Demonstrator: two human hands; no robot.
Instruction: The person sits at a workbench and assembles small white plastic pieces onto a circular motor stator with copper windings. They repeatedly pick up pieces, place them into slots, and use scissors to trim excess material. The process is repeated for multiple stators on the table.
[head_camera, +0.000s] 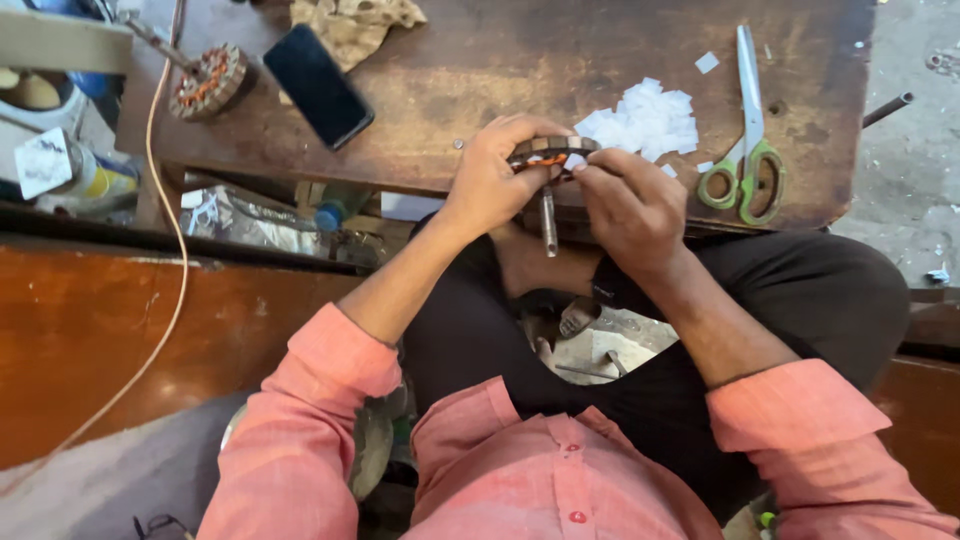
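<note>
A stator (553, 152) is held at the bench (470, 70) edge, clamped by the left hand (490, 185); the right hand (625, 205) is pinched at its rim. It is judged heavy and rigid, windings fragile; best gripped by the steel rim.

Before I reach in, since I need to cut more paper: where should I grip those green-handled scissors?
Take the scissors by the green loop handles, which lie at the near table edge, closest to the right hand. Come from the near side; the closed blades point away toward the far edge, so fingers probably slip straight into the loops.
</note>
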